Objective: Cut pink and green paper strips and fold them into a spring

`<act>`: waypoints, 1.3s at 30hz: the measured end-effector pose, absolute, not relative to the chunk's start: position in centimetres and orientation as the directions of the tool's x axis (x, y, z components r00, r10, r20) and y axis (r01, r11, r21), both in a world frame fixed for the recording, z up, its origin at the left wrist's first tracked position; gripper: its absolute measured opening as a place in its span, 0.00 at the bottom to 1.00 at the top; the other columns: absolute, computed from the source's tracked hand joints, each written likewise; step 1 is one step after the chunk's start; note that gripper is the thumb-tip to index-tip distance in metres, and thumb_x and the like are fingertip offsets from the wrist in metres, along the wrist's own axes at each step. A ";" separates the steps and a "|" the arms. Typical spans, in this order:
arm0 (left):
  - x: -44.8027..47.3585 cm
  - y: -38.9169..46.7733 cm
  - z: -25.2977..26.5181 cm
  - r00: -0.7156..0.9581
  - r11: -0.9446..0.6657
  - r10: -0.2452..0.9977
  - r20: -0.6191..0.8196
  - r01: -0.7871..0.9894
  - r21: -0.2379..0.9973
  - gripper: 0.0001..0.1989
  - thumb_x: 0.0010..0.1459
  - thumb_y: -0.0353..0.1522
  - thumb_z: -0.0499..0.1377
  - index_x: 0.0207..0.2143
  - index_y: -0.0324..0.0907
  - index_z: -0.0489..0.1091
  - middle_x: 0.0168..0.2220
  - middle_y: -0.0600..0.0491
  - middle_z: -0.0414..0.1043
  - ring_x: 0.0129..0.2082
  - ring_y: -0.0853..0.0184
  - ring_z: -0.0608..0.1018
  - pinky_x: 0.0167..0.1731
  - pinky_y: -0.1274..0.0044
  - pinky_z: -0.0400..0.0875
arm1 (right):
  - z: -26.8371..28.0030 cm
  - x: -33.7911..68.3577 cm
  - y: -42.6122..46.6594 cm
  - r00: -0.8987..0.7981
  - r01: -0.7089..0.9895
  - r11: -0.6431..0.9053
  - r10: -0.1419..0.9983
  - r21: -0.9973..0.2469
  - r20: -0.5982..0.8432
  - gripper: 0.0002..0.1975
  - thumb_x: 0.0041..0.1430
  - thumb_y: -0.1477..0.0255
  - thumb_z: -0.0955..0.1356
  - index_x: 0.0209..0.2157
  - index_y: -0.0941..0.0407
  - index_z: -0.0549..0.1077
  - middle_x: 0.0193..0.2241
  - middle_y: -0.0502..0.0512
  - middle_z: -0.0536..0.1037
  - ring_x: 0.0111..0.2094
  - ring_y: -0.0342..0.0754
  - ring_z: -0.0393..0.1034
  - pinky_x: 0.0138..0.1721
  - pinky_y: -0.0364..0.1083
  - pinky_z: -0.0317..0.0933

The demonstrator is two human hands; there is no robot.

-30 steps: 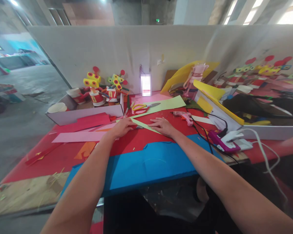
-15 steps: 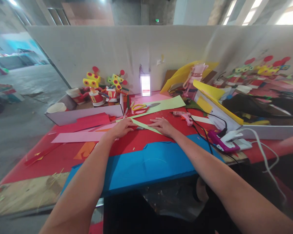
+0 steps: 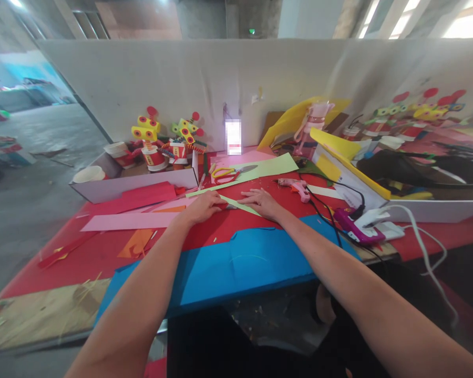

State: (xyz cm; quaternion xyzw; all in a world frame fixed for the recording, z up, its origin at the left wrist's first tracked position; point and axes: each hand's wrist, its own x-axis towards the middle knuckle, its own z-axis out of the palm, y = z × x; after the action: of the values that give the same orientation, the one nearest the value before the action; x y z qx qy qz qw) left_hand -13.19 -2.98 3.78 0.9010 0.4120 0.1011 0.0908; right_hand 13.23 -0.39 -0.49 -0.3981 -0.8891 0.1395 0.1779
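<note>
A narrow light green paper strip (image 3: 244, 206) lies slantwise on the red-covered table between my hands. My left hand (image 3: 206, 207) is at its left part, fingers bent and pressed together on the strip; the fingertips are partly hidden. With fingers stretched out and slightly apart, my right hand (image 3: 262, 203) rests on the strip's right part. A small greyish piece (image 3: 231, 207) shows beside the left fingertips, too small to name. Just beyond the hands, yellow-and-red-handled scissors (image 3: 232, 172) lie on a larger light green sheet (image 3: 276, 167).
A pink glue gun (image 3: 298, 188) with a black cord lies right of my hands, near a purple power strip (image 3: 357, 226). Blue paper (image 3: 240, 262) covers the front edge. Paper-cup figures (image 3: 153, 155) stand in a box (image 3: 142, 186) at left. Pink strips (image 3: 130, 221) lie left.
My left hand has slid slightly right along the green paper strip, toward the right hand. The right hand stays nearly where it was. The whole view has shifted a little.
</note>
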 end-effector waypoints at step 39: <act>-10.7 -3.9 3.8 0.679 -0.690 0.722 0.134 0.690 0.220 0.15 0.59 0.26 0.56 0.46 0.43 0.76 0.39 0.47 0.71 0.41 0.63 0.72 0.44 0.71 0.65 | -1.3 11.9 0.9 -0.590 0.693 0.621 0.780 -0.367 0.208 0.16 0.67 0.65 0.60 0.53 0.42 0.72 0.60 0.51 0.67 0.63 0.56 0.57 0.62 0.64 0.45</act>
State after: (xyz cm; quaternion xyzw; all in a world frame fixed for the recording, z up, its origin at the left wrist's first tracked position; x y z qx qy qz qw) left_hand -10.72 -3.86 3.81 0.9131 0.3866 0.1055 0.0756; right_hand 11.92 0.91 -1.30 -0.4171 -0.8829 0.1242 0.1765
